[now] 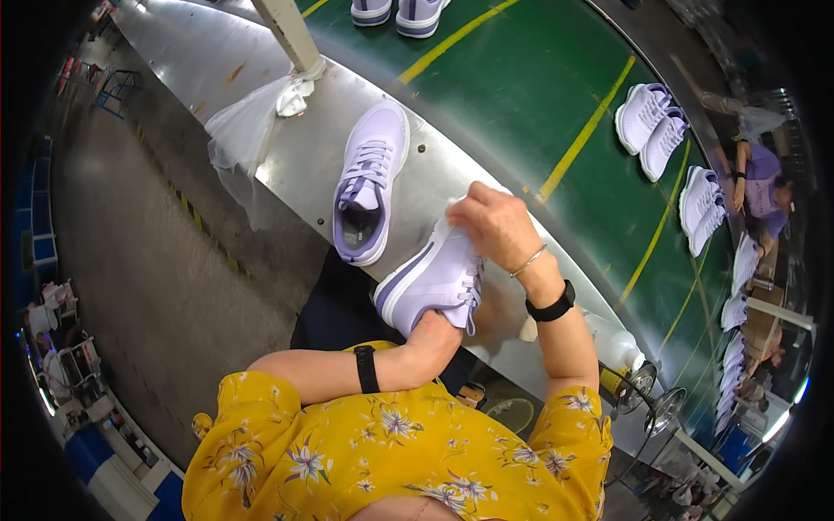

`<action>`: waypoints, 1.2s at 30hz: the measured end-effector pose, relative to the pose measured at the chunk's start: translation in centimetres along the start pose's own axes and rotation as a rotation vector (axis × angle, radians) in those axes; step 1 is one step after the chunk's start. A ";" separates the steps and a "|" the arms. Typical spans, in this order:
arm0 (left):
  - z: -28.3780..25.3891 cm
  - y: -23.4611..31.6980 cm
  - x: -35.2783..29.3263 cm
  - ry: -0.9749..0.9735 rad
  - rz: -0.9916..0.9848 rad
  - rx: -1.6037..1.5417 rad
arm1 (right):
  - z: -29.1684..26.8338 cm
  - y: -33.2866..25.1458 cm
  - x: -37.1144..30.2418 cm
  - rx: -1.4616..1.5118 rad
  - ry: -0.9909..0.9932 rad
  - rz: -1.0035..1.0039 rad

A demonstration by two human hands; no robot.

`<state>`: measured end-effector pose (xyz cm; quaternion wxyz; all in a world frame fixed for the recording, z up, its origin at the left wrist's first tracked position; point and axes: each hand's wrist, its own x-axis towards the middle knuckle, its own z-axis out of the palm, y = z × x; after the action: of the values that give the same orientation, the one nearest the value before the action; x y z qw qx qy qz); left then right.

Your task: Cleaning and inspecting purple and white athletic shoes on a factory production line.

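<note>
A lilac sneaker [439, 278] is tilted in front of me, its white and purple sole turned to the left. My left hand [434, 337] reaches into its opening and holds it from within; the fingers are hidden inside. At the toe, my right hand [502, 227] has its fingers bunched together against the sole's edge. Something whitish shows at those fingertips, too small to make out. Beside it, a second lilac sneaker [369, 187] stands upright on the metal ledge [300, 178], laced, toe pointing away.
A green conveyor belt [521, 95] with yellow lines carries pairs of lilac sneakers [651, 130]. A post [291, 35] with a translucent plastic bag [252, 122] rises from the ledge. A white bottle [615, 346] and a metal-rimmed fixture [647, 395] sit by my right elbow. Another person [764, 182] is across the belt.
</note>
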<state>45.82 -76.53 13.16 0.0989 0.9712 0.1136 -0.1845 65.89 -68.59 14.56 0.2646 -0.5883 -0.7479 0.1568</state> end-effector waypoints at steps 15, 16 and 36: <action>-0.2 1.4 -0.3 0.075 -0.033 0.077 | -0.7 -3.0 -0.7 -0.029 -0.277 -0.044; -0.7 1.8 0.0 -0.072 -0.047 0.042 | -0.5 -3.2 -0.9 -0.030 -0.280 -0.043; -1.7 2.3 -0.7 -0.002 0.003 0.051 | -0.7 -4.5 -2.4 -0.045 -0.240 -0.101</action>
<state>46.38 -78.49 15.27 0.0743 0.9734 0.1073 -0.1881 63.14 -72.12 17.09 0.1676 -0.5326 -0.8062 0.1957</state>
